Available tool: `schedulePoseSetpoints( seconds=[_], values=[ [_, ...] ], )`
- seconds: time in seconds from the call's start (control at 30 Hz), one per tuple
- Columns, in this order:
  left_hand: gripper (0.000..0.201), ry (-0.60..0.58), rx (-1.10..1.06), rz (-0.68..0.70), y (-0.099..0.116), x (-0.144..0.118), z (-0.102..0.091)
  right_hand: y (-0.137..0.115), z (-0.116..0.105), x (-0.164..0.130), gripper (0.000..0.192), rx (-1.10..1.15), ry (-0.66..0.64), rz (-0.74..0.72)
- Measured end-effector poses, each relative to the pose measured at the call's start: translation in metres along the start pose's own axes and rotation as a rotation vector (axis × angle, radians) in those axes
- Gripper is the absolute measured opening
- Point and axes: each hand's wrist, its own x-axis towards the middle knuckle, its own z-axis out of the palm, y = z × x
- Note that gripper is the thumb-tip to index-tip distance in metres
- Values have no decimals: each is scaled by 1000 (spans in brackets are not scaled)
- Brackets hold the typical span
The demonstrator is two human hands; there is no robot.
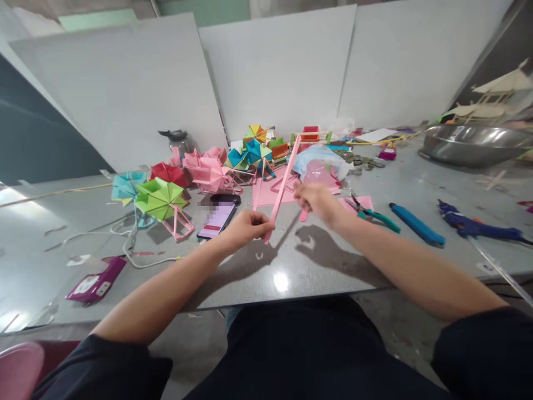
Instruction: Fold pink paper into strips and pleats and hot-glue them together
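Observation:
A long, narrow pink paper strip [285, 186] slants up and away from my left hand [252, 226]. Thumb and fingers of that hand pinch its lower end just above the tabletop. To the right of the strip, my right hand [314, 201] is raised with curled fingers, slightly blurred. Its fingertips are close to the strip, but I cannot tell whether they touch it or hold something. Just below that hand shows a pink piece with a small hole [303, 215]. Pink paper sheets [264, 191] lie behind both hands.
Folded paper pieces, including a green one [160, 194] and a pink one [208, 171], crowd the left. A phone [217, 218] lies near my left hand. Rightward are green-handled pliers [377, 218], a blue tool handle [416, 223], a glue gun [478, 225] and a metal basin [470, 145].

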Motion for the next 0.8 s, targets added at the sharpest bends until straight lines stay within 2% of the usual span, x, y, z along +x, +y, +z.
schedulePoseSetpoints(
  seconds=[0.07,0.13,0.2,0.3,0.4,0.47,0.6,0.8],
  values=[
    [35,20,-45,13,-3,-3,9,10,26,-17,58,11,-146,139],
    [34,4,-56,12,-5,-5,15,13,45,-29,57,29,-178,174],
    [32,-17,-49,-20,-6,-7,17,10,53,-35,54,79,-189,183],
    [31,19,-83,-63,-5,-8,17,5,54,-38,49,112,-229,192],
    [35,182,-219,-28,-4,-8,16,3,53,-40,48,131,-288,225],
    [38,248,-254,1,-3,-9,17,2,54,-43,48,154,-324,240],
    [38,216,-195,33,-4,-9,22,-1,58,-49,41,143,-379,241],
    [29,351,-335,6,-13,-8,36,-2,63,-52,37,149,-378,247]
  ],
)
